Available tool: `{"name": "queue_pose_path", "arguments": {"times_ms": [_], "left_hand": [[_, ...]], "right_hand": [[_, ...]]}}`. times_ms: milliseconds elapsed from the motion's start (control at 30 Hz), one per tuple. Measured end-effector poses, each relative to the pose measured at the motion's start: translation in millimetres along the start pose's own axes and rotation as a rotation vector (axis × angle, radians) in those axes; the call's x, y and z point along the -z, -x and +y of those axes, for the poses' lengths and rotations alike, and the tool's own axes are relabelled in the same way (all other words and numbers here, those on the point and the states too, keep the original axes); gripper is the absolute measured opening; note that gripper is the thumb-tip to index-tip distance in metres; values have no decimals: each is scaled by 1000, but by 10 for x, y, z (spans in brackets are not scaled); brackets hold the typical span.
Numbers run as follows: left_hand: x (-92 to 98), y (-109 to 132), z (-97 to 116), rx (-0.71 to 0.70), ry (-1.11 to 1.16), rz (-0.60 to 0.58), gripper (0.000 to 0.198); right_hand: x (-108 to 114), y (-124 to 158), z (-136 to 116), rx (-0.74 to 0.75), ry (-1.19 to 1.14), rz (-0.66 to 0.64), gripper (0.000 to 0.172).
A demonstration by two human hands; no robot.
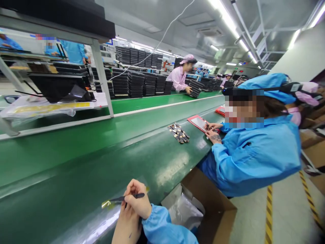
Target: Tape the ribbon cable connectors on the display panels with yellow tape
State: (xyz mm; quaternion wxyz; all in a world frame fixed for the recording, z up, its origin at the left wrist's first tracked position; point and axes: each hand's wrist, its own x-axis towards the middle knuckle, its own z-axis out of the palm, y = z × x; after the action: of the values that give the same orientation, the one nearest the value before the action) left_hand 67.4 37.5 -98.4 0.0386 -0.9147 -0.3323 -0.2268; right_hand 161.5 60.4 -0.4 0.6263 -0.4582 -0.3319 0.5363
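My right hand [138, 200] is closed around a pair of black tweezers [134, 196], whose tips point left. At those tips is a small piece of clear yellow film [106, 204]; whether it is gripped or stuck to the table I cannot tell. My left hand [128, 222] lies just below and partly under the right one, so its fingers are mostly hidden. Both hands are over the near edge of the green table [76, 189]. Another bit of yellow shows just behind my right hand.
A pile of dark flat strips [179, 133] lies farther along the table. Beyond it, a co-worker in blue [254, 152] handles a red-edged panel [198, 122]. An open cardboard box [210, 203] with plastic bags stands at right. Black stacks [135, 83] line the far side.
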Motion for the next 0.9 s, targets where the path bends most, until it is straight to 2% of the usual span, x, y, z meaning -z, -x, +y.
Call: {"name": "queue_pose_path", "arguments": {"times_ms": [133,400,700,900], "left_hand": [[32,-5,-9,-2,-22,-13,53],[102,-23,-4,-50,-21,-18,57],[146,-47,21,-58,-80,-38,55],[132,-49,4,-45,-79,-4,53]], "right_hand": [[1,-12,22,-15,-10,6,24],[24,-24,73,-1,-15,-11,30],[37,-16,94,8,-10,-15,27],[24,-22,61,3,-8,-7,26]]}}
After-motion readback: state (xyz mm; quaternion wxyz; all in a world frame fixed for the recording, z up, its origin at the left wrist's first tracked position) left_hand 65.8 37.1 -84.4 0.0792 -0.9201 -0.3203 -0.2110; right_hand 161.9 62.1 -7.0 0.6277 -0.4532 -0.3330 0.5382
